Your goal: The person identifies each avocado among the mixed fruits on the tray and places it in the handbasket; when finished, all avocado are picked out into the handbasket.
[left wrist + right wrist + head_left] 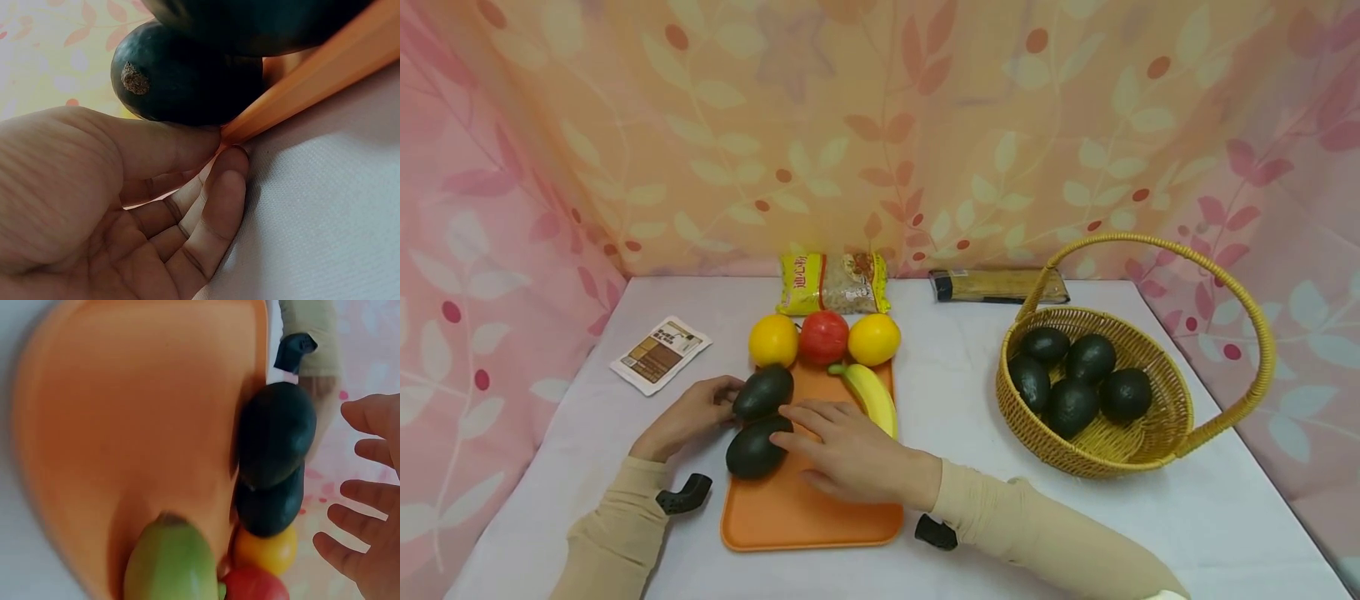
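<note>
At the left edge of the orange tray, my left hand pinches the rim. In the left wrist view the thumb lies on the tray rim with the fingertips below it, right beside a dark avocado. Two avocados lie along the tray's left side, a farther one and a nearer one. My right hand is over the tray, its fingers extended and spread; the fingertips overlap the nearer avocado in the head view. A banana lies at the tray's right side.
Two yellow fruits flank a red fruit at the tray's far end. Behind them lies a yellow food bag. A wicker basket with several avocados stands right. A white packet and a flat long package lie farther back.
</note>
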The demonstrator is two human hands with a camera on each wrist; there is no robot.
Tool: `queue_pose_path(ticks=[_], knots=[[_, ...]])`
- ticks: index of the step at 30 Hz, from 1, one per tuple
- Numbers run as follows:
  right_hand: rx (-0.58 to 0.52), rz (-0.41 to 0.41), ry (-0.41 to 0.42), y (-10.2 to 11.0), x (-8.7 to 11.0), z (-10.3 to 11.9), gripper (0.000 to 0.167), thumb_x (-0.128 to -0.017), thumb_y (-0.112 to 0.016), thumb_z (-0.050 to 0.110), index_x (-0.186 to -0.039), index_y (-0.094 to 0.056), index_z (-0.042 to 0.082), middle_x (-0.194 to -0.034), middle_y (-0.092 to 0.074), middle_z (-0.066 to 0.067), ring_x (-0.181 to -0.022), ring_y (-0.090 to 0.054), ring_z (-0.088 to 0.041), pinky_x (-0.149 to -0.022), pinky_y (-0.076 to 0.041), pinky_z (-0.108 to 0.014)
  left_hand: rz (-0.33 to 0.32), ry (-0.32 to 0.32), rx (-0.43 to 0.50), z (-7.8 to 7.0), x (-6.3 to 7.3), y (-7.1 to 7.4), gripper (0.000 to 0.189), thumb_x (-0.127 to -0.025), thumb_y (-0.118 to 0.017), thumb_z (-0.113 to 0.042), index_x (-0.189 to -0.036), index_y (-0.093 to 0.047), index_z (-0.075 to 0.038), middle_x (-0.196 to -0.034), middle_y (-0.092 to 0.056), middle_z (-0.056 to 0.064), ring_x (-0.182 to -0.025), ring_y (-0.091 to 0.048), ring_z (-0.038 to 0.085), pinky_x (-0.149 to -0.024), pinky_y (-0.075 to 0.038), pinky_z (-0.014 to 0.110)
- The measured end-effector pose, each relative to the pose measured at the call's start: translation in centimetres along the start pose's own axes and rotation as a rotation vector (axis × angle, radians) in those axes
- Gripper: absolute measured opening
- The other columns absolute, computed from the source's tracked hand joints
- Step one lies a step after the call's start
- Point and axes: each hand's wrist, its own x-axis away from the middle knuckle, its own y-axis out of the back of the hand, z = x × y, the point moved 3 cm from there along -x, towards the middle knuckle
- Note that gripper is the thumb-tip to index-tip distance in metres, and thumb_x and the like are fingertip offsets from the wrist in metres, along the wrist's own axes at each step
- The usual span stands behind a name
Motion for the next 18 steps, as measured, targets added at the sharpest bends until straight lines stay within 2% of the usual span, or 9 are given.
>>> queue_pose_path(ticks=[6, 11, 18], knots=[[0.045, 0.068, 0.059, -0.6, -1.6, 1.5, 0.057, -0.096, -0.055, 0.044, -0.148, -0.040, 0.025, -0.160, -0.031, -0.003, -0.148, -0.030, -0.023, -0.112, -0.039, -0.037, -0.005, 0.006, -0.011, 0.0, 0.1, 0.1, 0.043, -0.086, -0.055, -0.001, -0.127, -0.053, 0.009, -0.103, -0.068, 0.017, -0.086, -0.062, 0.018, -0.075, -0.052, 0.026], [0.089, 0.120, 0.094, -1.3, -2.2, 2.2, 0.064, -0.096, -0.052, 0.048, -0.153, -0.033, 0.026, -0.163, -0.025, -0.001, -0.151, -0.024, -0.023, -0.116, -0.034, -0.038, -0.007, 0.001, -0.021, 0.0, 0.0, 0.0, 0.042, -0.086, -0.056, -0.002, -0.127, -0.053, 0.009, -0.103, -0.069, 0.017, -0.087, -0.062, 0.018, -0.075, -0.052, 0.026], [0.093, 0.172, 0.113, -1.8, -2.1, 2.4, 0.066, -0.097, -0.052, 0.049, -0.154, -0.030, 0.026, -0.161, -0.030, 0.002, -0.150, -0.025, -0.023, -0.117, -0.032, -0.039, -0.008, -0.006, -0.012, 0.0, -0.1, 0.0, 0.042, -0.085, -0.055, -0.002, -0.126, -0.053, 0.009, -0.099, -0.069, 0.015, -0.083, -0.062, 0.018, -0.073, -0.052, 0.026]])
